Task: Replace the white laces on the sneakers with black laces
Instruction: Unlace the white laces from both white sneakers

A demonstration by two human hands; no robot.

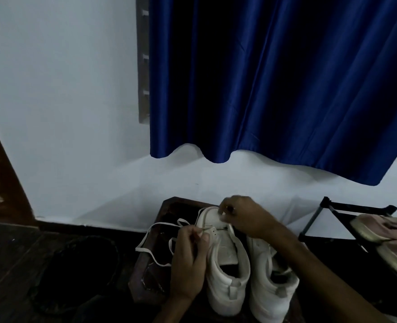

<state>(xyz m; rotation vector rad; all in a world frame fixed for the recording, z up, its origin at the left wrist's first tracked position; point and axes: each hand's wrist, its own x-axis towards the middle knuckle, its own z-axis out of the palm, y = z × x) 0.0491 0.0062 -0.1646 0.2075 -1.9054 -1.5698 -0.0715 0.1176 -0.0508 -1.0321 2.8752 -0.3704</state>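
Two white sneakers stand side by side on a dark wooden stool (146,271), heels toward me. My left hand (189,259) pinches the white lace (155,243) at the eyelets of the left sneaker (225,264); the loose lace loops out to the left over the stool. My right hand (241,216) reaches over the toe of that sneaker, its fingers curled on the lace near the front eyelets. The right sneaker (269,290) lies partly under my right forearm. No black laces are visible.
A black metal shoe rack (332,210) stands at the right with a pinkish sneaker (386,234) on it. A blue curtain (274,85) hangs above over a white wall. A dark bag or bin (80,271) sits on the dark floor at the left.
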